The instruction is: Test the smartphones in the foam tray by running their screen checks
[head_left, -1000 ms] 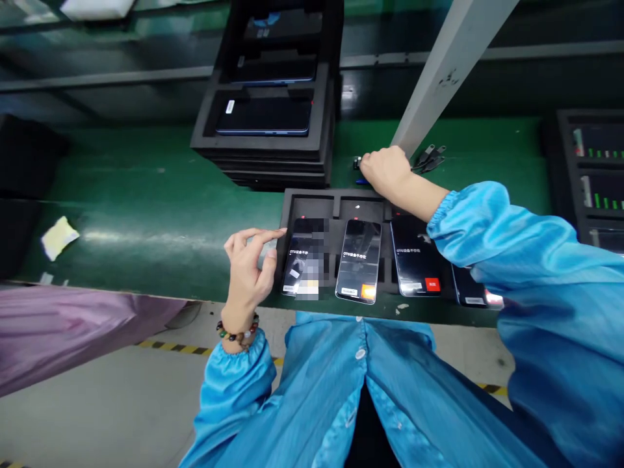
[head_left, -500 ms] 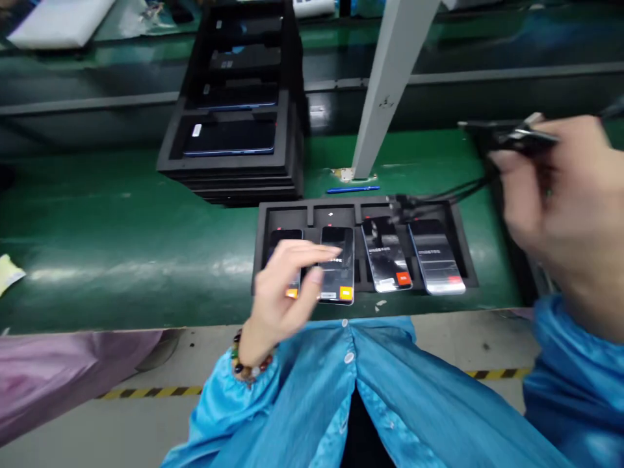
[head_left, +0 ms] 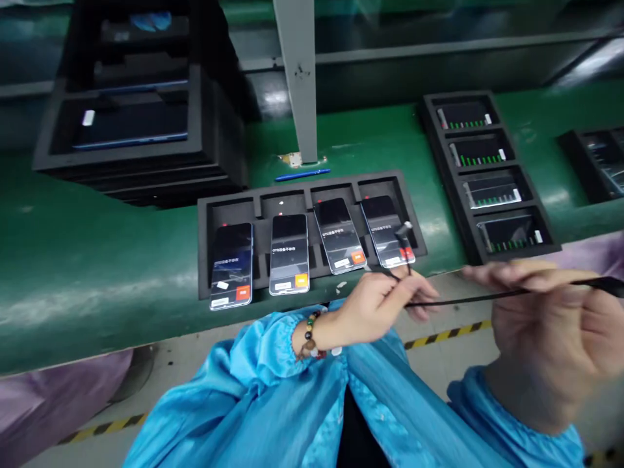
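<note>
A thin black cable [head_left: 463,301] runs taut between my hands in front of the bench. My left hand [head_left: 375,305], a beaded bracelet at its wrist, is closed on the cable near its end. A small plug [head_left: 404,230] sticks up from that hand over the lower part of the rightmost phone [head_left: 383,224]. My right hand [head_left: 556,318], blurred, grips the cable further right, near a dark thicker piece at the frame's edge. Several lit phones lie tilted in a black foam tray [head_left: 229,211], each with white text and a red or orange corner button.
At the back left rises a stack of black foam trays [head_left: 209,140] with phones. Another foam tray [head_left: 441,130] on the right holds several devices showing green bars. A grey post [head_left: 298,78] stands behind a blue pen [head_left: 302,175]. A further tray [head_left: 582,169] sits at far right.
My left hand has moved right from above the phones and closed on the cable. My right hand has come lower and nearer, still holding the cable. The view has turned to the right.
</note>
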`<state>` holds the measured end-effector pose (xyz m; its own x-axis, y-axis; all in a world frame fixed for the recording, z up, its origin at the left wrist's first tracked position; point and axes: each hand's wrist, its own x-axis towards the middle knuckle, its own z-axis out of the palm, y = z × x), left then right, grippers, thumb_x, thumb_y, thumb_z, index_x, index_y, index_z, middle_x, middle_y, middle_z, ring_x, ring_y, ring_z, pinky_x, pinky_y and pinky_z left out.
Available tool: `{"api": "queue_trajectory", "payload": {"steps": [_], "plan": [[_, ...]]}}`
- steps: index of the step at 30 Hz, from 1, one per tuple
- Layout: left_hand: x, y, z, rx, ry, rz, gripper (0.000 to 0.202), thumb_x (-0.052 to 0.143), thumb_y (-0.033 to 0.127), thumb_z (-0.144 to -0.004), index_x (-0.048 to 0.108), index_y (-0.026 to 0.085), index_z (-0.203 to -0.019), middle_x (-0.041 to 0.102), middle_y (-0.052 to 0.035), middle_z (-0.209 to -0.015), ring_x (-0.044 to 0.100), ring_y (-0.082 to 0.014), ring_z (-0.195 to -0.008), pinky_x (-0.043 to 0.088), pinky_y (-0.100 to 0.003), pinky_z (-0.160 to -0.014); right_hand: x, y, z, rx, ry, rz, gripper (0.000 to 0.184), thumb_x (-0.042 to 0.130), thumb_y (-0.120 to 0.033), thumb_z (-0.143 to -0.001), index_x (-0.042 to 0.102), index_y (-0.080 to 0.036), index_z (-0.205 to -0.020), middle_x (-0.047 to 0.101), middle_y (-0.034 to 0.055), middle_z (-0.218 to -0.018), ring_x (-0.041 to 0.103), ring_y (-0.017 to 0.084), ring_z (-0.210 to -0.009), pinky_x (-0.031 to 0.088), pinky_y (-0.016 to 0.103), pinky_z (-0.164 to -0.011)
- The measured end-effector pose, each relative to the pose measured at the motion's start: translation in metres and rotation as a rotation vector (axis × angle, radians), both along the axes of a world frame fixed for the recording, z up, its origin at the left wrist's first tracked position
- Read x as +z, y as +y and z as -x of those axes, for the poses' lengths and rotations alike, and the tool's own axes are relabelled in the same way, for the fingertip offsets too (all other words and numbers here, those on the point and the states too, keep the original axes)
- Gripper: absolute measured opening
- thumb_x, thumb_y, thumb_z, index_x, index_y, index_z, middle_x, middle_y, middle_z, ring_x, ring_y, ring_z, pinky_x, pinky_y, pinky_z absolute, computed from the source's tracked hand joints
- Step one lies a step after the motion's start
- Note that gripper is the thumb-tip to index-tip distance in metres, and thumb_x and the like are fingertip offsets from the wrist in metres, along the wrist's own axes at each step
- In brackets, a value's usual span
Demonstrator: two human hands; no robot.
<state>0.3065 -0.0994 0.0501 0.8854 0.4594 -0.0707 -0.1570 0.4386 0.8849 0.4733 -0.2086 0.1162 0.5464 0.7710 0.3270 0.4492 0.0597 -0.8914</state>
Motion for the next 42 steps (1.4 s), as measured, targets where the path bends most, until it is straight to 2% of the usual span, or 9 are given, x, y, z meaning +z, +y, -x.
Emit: {"api": "queue_trajectory", "payload": {"steps": [2, 6, 8, 12, 18, 21, 26, 30, 42], "plan": [[-0.009, -0.004, 0.007, -0.016, 0.055, 0.004, 0.051, 0.044, 0.06, -0.114, 0.069, 0.016, -0.107, 0.073, -0.0066, -0.09, 0.07, -0.0133, -0.07, 0.062, -0.028, -0.068, -0.015, -0.013, -0.005, -0.015, 0.237, 0.051, 0.023, 0.055, -0.029, -0.112, 0.078, -0.03, -0.112, 0.055, 0.0024, -0.076, 0.062, 0.021, -0.067, 0.061, 0.041, -0.06], [-0.02, -0.009, 0.02, 0.056, 0.024, -0.354, 0.045, 0.043, 0.048, -0.116, 0.067, 0.018, -0.093, 0.071, -0.0095, -0.096, 0.071, -0.019, -0.095, 0.06, -0.035, -0.09, -0.045, -0.029, -0.02, 0.156, 0.388, 0.294, 0.029, 0.055, -0.039, -0.113, 0.078, -0.027, -0.127, 0.046, -0.0019, -0.071, 0.05, 0.015, -0.059, 0.049, 0.03, -0.05], [-0.019, -0.008, 0.023, 0.129, 0.038, -0.354, 0.044, 0.042, 0.046, -0.117, 0.064, 0.019, -0.091, 0.067, -0.0066, -0.088, 0.068, -0.0172, -0.087, 0.058, -0.033, -0.084, -0.057, -0.031, -0.031, 0.176, 0.259, 0.361, 0.032, 0.05, -0.041, -0.115, 0.076, -0.027, -0.128, 0.047, -0.002, -0.073, 0.048, 0.014, -0.06, 0.045, 0.028, -0.051], [-0.006, 0.015, 0.013, 0.181, 0.277, -0.435, 0.046, 0.052, 0.049, -0.114, 0.055, 0.021, -0.078, 0.051, 0.003, -0.066, 0.048, -0.0115, -0.06, 0.041, -0.028, -0.059, -0.083, -0.022, -0.048, 0.441, -0.22, 0.594, 0.034, 0.048, -0.042, -0.116, 0.071, -0.026, -0.136, 0.069, 0.0058, -0.097, 0.07, 0.019, -0.086, 0.057, 0.032, -0.077], [0.008, 0.06, -0.037, 0.147, 0.636, -1.087, 0.032, 0.045, 0.032, -0.116, 0.066, 0.018, -0.096, 0.071, -0.0084, -0.096, 0.07, -0.0234, -0.096, 0.055, -0.037, -0.093, -0.127, -0.007, -0.056, 0.438, -0.753, 0.607, 0.044, 0.035, -0.048, -0.119, 0.066, -0.02, -0.105, 0.075, 0.0069, -0.085, 0.07, 0.021, -0.069, 0.037, 0.033, -0.056], [-0.003, 0.071, -0.059, 0.191, 0.806, -1.302, 0.032, 0.045, 0.03, -0.115, 0.072, 0.013, -0.11, 0.073, -0.0175, -0.126, 0.067, -0.0323, -0.122, 0.053, -0.048, -0.112, -0.129, -0.004, -0.057, 0.494, -0.864, 0.537, 0.044, 0.037, -0.045, -0.119, 0.067, -0.021, -0.099, 0.078, 0.0071, -0.091, 0.071, 0.02, -0.075, 0.037, 0.033, -0.06], [-0.034, 0.086, -0.078, 0.267, 0.841, -1.337, 0.043, 0.038, 0.032, -0.115, 0.071, 0.015, -0.136, 0.066, -0.0186, -0.154, 0.062, -0.0354, -0.142, 0.035, -0.061, -0.132, -0.121, 0.0, -0.06, 0.601, -0.925, 0.456, 0.035, 0.044, -0.038, -0.118, 0.073, -0.02, -0.121, 0.078, 0.0065, -0.091, 0.072, 0.022, -0.086, 0.04, 0.034, -0.065], [-0.047, 0.093, -0.085, 0.299, 0.871, -1.332, 0.047, 0.036, 0.032, -0.115, 0.07, 0.014, -0.14, 0.068, -0.0196, -0.152, 0.063, -0.036, -0.14, 0.032, -0.063, -0.134, -0.121, 0.004, -0.065, 0.62, -0.892, 0.411, 0.033, 0.046, -0.037, -0.118, 0.076, -0.021, -0.118, 0.077, 0.0051, -0.087, 0.07, 0.021, -0.083, 0.04, 0.034, -0.063], [-0.043, 0.103, -0.09, 0.251, 0.944, -1.395, 0.046, 0.033, 0.03, -0.115, 0.074, 0.017, -0.13, 0.076, -0.0152, -0.132, 0.07, -0.0327, -0.125, 0.032, -0.062, -0.134, -0.126, 0.01, -0.076, 0.66, -0.817, 0.413, 0.036, 0.044, -0.038, -0.118, 0.077, -0.023, -0.115, 0.077, 0.0038, -0.087, 0.07, 0.019, -0.084, 0.037, 0.032, -0.061]]}}
